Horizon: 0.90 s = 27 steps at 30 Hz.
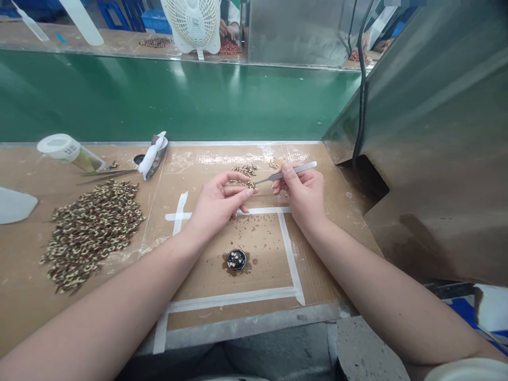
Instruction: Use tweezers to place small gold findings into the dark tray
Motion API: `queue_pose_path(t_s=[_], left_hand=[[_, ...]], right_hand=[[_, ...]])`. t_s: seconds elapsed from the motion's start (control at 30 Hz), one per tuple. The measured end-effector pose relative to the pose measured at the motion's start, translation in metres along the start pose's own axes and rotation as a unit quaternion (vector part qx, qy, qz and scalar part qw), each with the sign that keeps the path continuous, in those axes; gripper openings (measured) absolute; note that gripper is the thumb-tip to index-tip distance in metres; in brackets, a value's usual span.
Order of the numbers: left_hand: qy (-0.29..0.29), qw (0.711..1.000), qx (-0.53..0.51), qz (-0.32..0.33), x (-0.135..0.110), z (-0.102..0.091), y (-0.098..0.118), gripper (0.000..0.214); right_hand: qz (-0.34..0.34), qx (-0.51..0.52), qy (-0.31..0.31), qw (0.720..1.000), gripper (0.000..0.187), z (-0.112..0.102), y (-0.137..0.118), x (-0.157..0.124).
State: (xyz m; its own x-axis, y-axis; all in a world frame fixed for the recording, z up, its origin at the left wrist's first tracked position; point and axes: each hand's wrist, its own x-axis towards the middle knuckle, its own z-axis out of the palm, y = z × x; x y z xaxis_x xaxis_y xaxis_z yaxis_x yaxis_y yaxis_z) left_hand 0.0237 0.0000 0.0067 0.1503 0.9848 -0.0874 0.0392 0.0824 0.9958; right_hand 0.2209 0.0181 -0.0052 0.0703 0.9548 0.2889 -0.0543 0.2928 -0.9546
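Observation:
My right hand (305, 194) grips a pair of metal tweezers (306, 166), pen-like, with the tip pointing left. The tip meets a small brown-and-cream piece (251, 185) pinched in the fingers of my left hand (216, 203); its exact kind is too small to make out. Just beyond my left fingers lies a little heap of similar pieces (246, 169). Further right, behind the tweezers, is a small pile of tan grains (276, 163). Below my hands, a round black dish (237, 268) with dark liquid and a few pale bits stands on the wet cardboard.
A large heap of brown-and-cream pieces (95, 227) covers the left. Behind it are a tipped clear jar (85, 159), scissors (109, 174) and a white-wrapped packet (153, 156). White tape (234, 299) marks the cardboard. A metal housing (428, 159) borders the right; a green belt (178, 100) runs behind.

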Motion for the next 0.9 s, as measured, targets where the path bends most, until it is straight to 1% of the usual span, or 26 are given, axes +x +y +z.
queue_pose_path(t_s=[0.17,0.33,0.57,0.7,0.9], left_hand=[[-0.003,1.0,-0.024,0.002,0.0014,-0.0014,-0.0021,0.031],[-0.005,0.999,-0.046,0.005,0.0021,-0.0019,-0.0023,0.034],[-0.001,0.999,-0.049,-0.004,0.0024,-0.001,-0.0021,0.035],[0.0,0.998,-0.057,-0.002,0.0021,-0.0005,-0.0014,0.034],[0.016,0.999,-0.043,0.009,0.0006,-0.0004,-0.0008,0.031]], right_hand=[[0.001,0.005,0.007,1.0,0.046,0.0018,-0.0021,-0.0016],[0.007,0.033,0.012,0.999,0.044,0.003,-0.0033,-0.0025],[0.029,0.065,0.0,0.997,0.039,0.0009,0.001,-0.0001],[0.023,0.052,-0.006,0.998,0.04,0.0003,-0.0003,0.0006],[0.003,0.0,0.001,1.0,0.048,0.0013,-0.0055,-0.0013]])
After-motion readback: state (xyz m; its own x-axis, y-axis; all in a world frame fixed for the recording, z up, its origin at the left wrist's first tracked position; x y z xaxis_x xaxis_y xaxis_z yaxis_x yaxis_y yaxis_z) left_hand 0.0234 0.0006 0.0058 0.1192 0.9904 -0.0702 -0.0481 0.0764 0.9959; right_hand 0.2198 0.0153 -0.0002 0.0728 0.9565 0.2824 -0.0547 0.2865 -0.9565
